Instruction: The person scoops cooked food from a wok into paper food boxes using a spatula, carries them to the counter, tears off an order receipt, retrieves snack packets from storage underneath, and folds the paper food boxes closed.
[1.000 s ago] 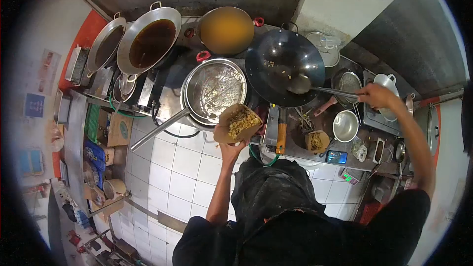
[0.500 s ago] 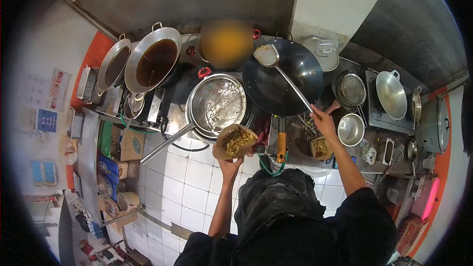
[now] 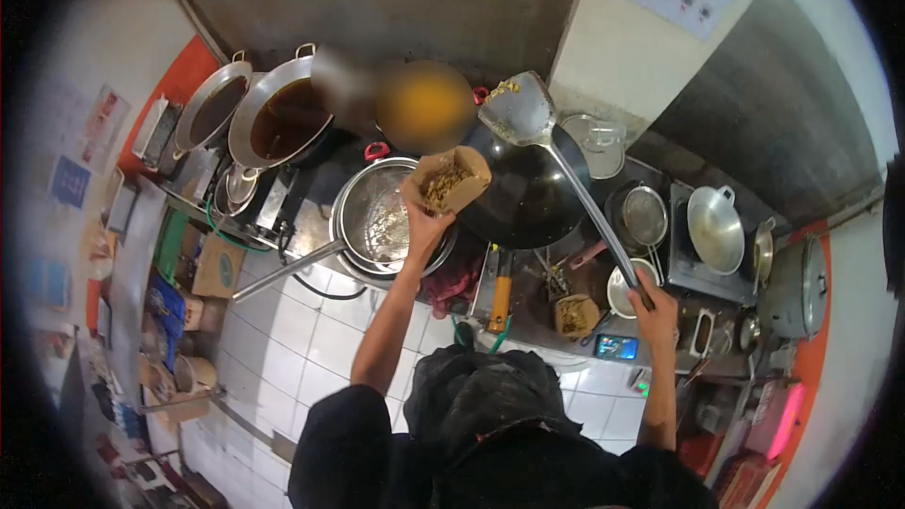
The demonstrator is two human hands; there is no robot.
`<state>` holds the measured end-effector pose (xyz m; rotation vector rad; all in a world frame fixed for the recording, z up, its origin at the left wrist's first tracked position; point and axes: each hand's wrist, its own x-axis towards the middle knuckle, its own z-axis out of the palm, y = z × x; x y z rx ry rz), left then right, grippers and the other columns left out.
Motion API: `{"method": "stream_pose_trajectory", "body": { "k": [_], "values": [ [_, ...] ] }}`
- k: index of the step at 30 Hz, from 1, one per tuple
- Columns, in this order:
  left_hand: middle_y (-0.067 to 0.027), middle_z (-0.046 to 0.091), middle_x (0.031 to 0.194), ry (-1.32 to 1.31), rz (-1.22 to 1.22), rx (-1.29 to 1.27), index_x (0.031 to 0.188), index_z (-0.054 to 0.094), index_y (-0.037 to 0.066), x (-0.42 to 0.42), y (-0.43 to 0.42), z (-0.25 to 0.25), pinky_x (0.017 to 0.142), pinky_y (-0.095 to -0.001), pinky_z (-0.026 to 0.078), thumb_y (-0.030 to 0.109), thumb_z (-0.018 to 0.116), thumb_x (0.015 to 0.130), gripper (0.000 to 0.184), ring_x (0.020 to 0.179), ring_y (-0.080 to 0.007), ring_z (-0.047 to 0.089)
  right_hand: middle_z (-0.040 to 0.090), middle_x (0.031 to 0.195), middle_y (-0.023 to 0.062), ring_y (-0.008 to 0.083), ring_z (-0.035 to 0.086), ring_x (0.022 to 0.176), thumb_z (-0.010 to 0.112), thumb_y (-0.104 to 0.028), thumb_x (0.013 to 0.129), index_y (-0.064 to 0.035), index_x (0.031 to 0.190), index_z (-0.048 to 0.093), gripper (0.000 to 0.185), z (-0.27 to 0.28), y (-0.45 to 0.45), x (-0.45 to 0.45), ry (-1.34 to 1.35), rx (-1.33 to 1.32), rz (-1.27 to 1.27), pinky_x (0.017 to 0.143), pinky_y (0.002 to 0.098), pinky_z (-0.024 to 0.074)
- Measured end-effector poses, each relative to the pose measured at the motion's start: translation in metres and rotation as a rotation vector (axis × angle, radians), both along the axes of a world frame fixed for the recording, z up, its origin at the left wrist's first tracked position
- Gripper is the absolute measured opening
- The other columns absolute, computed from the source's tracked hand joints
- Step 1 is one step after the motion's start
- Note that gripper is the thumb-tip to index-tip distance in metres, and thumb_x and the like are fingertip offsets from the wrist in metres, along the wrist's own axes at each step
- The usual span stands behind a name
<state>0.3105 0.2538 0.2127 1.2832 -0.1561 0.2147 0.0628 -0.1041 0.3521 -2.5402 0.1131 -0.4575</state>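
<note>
Left hand (image 3: 429, 229) gripping paper box (image 3: 466, 194), now farther forward, right hand (image 3: 654, 307) gripping spatula (image 3: 528, 119), now raised higher

The head camera looks forward and down — near, above both hands (image 3: 657, 307).

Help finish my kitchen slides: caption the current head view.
Near a dark wok, the left hand holds a paper box of food, the right a food-flecked spatula.
</note>
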Motion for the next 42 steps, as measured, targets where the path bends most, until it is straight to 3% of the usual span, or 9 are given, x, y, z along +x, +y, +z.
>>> {"method": "stream_pose_trajectory", "body": {
  "k": [10, 16, 19, 21, 24, 30, 32, 37, 42],
  "values": [
    [-0.011, 0.038, 0.127, -0.174, -0.166, 0.046, 0.137, 0.024, 0.007, 0.038, -0.051, 0.023, 0.104, -0.0343, 0.04, -0.001, 0.074, 0.059, 0.092, 0.121, -0.0212, 0.044, 0.062, 0.088, 0.0036, 0.0222, 0.061, 0.07, 0.073, -0.027, 0.079, -0.0228, 0.122, 0.067, 0.043, 0.08, -0.008, -0.048, -0.053, -0.825, -0.016, 0.059, 0.0365, 0.0486],
    [-0.0117, 0.04, 0.13, -0.152, -0.23, 0.08, 0.139, 0.025, 0.005, 0.019, -0.053, 0.019, 0.105, -0.0355, 0.04, -0.002, 0.072, 0.063, 0.09, 0.123, -0.0222, 0.044, 0.069, 0.102, 0.0142, 0.0303, 0.067, 0.088, 0.074, -0.02, 0.082, -0.0176, 0.127, 0.064, 0.046, 0.074, -0.002, -0.06, 0.154, -0.287, -0.266, 0.076, 0.0383, 0.0533],
    [-0.0124, 0.044, 0.131, -0.05, -0.16, 0.099, 0.141, 0.027, 0.002, -0.003, -0.035, 0.02, 0.103, -0.0348, 0.041, -0.004, 0.072, 0.064, 0.089, 0.121, -0.0233, 0.048, 0.07, 0.103, 0.0139, 0.0137, 0.064, 0.088, 0.069, -0.031, 0.088, -0.0139, 0.132, 0.059, 0.048, 0.034, -0.006, -0.043, 0.416, 0.227, -0.391, 0.079, 0.0292, 0.049],
    [-0.013, 0.048, 0.129, 0.03, -0.138, 0.124, 0.141, 0.028, 0.001, -0.024, -0.019, 0.025, 0.102, -0.0344, 0.042, -0.003, 0.072, 0.066, 0.087, 0.117, -0.0234, 0.052, 0.07, 0.091, 0.0122, 0.0131, 0.061, 0.077, 0.067, -0.037, 0.089, -0.0136, 0.135, 0.056, 0.052, 0.008, 0.003, -0.019, 0.491, 0.338, -0.372, 0.073, 0.0297, 0.0481],
    [-0.0146, 0.048, 0.13, 0.237, -0.078, 0.353, 0.14, 0.032, 0.0, -0.072, 0.021, 0.015, 0.1, -0.0348, 0.044, -0.001, 0.072, 0.07, 0.08, 0.115, -0.0231, 0.053, 0.07, 0.106, 0.0171, 0.028, 0.069, 0.096, 0.066, -0.041, 0.088, -0.0106, 0.131, 0.059, 0.053, -0.056, -0.002, 0.013, 0.578, 0.445, -0.271, 0.084, 0.0363, 0.0508],
    [-0.016, 0.046, 0.133, 0.343, 0.061, 0.165, 0.139, 0.033, -0.002, -0.224, 0.041, 0.006, 0.099, -0.0362, 0.045, -0.005, 0.068, 0.071, 0.076, 0.117, -0.0248, 0.052, 0.07, 0.102, 0.0168, 0.0254, 0.069, 0.091, 0.066, -0.037, 0.089, -0.007, 0.13, 0.059, 0.051, -0.153, -0.015, 0.064, 0.438, 0.33, -0.053, 0.082, 0.0348, 0.0512],
    [-0.0157, 0.046, 0.133, 0.401, 0.026, -0.027, 0.139, 0.033, -0.002, -0.276, 0.014, 0.028, 0.1, -0.0372, 0.045, -0.005, 0.071, 0.07, 0.079, 0.118, -0.025, 0.051, 0.071, 0.101, 0.0155, 0.0231, 0.067, 0.092, 0.066, -0.034, 0.091, -0.0057, 0.134, 0.054, 0.054, -0.153, -0.021, 0.067, 0.472, 0.741, 0.007, 0.084, 0.0341, 0.0502],
    [-0.0147, 0.044, 0.13, 0.448, 0.076, 0.222, 0.142, 0.025, 0.0, -0.356, -0.058, -0.001, 0.1, -0.0372, 0.044, -0.001, 0.074, 0.068, 0.089, 0.119, -0.0244, 0.049, 0.061, 0.117, 0.0129, 0.0195, 0.061, 0.098, 0.065, -0.028, 0.093, -0.0041, 0.135, 0.052, 0.05, -0.17, -0.031, -0.007, -0.106, 0.604, -0.405, 0.085, 0.0297, 0.049],
    [-0.0134, 0.036, 0.134, 0.473, 0.15, 0.157, 0.143, 0.018, 0.006, -0.375, -0.149, -0.068, 0.107, -0.0401, 0.039, -0.003, 0.075, 0.066, 0.097, 0.125, -0.0239, 0.041, 0.062, 0.107, 0.0032, 0.0118, 0.062, 0.085, 0.06, -0.022, 0.096, -0.0098, 0.126, 0.057, 0.032, -0.267, -0.035, -0.141, 0.28, 1.093, -0.529, 0.069, 0.0258, 0.0499]
  ]
}}
